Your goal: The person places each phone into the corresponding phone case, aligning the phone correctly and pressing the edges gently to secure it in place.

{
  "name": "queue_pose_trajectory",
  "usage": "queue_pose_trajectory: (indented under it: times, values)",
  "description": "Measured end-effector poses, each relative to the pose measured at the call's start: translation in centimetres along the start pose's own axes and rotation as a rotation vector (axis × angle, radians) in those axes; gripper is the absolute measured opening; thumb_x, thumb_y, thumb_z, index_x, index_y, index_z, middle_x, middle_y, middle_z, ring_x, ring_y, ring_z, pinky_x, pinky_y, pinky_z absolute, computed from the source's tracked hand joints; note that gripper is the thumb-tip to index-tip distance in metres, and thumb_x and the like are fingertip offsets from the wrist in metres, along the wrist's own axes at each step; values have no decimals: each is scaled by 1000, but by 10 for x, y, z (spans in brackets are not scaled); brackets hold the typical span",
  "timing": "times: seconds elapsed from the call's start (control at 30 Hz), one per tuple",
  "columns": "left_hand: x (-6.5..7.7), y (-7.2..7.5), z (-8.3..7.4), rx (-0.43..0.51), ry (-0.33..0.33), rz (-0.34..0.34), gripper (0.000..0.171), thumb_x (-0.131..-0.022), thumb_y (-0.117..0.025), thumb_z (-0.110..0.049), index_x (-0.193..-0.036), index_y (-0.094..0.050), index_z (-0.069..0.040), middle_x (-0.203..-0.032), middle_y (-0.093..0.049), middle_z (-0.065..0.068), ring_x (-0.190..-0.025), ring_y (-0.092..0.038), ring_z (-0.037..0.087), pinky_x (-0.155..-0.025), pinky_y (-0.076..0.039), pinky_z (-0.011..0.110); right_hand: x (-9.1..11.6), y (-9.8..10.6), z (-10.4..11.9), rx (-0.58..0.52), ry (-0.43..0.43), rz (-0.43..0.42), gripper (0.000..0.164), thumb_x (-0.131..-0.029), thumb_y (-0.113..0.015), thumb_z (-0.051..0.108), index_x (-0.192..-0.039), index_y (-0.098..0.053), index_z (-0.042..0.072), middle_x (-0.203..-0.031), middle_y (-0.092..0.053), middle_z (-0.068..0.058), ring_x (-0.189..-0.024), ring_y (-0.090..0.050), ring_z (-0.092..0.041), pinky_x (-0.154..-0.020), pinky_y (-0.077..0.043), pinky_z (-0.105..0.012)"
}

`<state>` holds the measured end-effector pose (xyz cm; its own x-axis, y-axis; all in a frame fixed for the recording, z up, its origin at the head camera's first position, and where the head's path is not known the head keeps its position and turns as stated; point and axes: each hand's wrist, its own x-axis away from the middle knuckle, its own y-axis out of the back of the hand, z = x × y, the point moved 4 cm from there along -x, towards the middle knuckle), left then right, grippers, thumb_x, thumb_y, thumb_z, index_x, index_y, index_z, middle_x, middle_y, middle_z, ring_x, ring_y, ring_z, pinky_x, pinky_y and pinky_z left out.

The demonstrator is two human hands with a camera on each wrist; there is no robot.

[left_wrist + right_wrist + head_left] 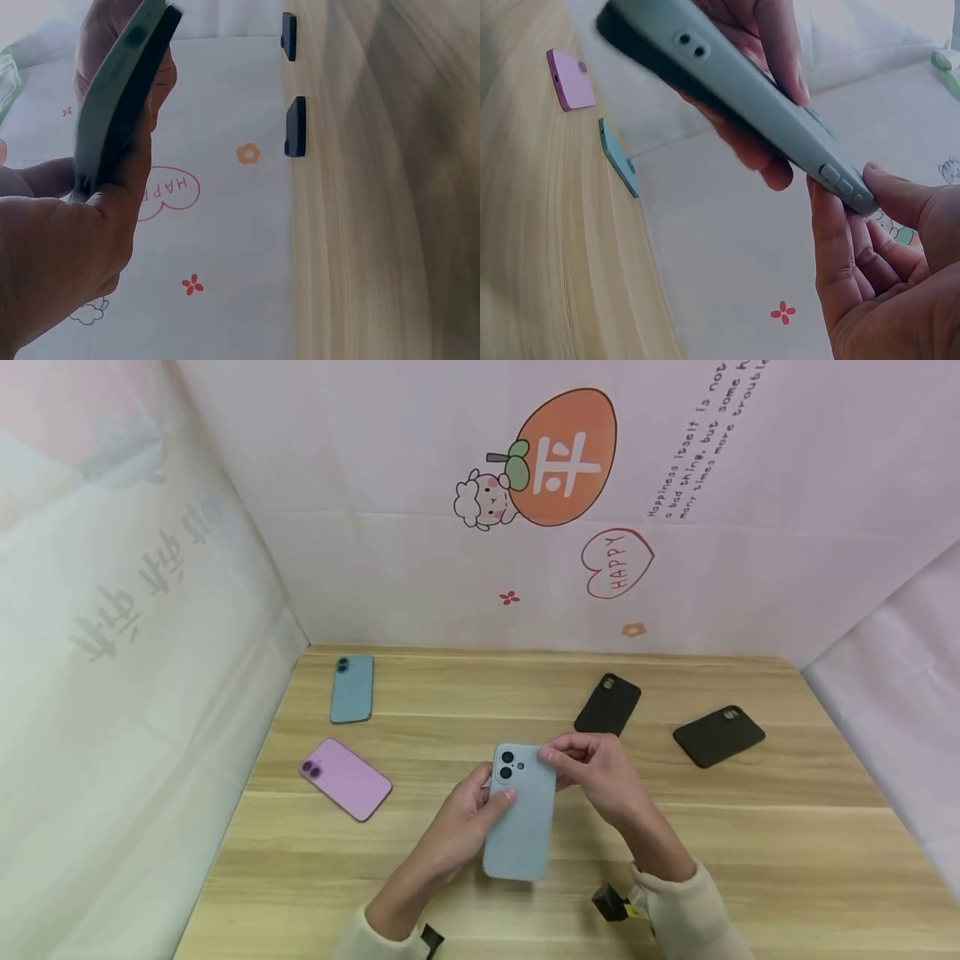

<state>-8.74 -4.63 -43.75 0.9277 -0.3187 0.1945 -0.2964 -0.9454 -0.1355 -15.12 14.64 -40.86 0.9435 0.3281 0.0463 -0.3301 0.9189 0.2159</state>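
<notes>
A pale blue phone case [521,835] with dark camera circles at its top is held up over the table, its back facing the head camera. My left hand [468,818] grips its left side, thumb across the back near the camera corner. At the top right corner my right hand [600,772] pinches the edge between thumb and fingers. Side buttons show close to the right hand's fingertips [831,225] in the right wrist view. A dark layer [139,97] lines the case's other face in the left wrist view; most of that face is hidden.
On the left of the wooden table [465,693] lie a blue phone [352,692] and a pink phone [352,781]. Two black phone cases [609,706] [718,737] lie on the right. A printed cloth wall [420,585] stands along the back edge.
</notes>
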Motion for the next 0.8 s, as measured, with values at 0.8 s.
queue_pose_trajectory:
  times: [0.8]
  values:
    - [2,10,-3,-7,-100,-226,39,-110,-58,-17,-146,-54,-2,-133,-71,19,-120,-70,30,-100,-58,48,18,-14,-3,120,26,-97,14,-96,-79,10,-103,-77,-1,-90,-78,-11,-73,-75,-18,-72,-64,-28]
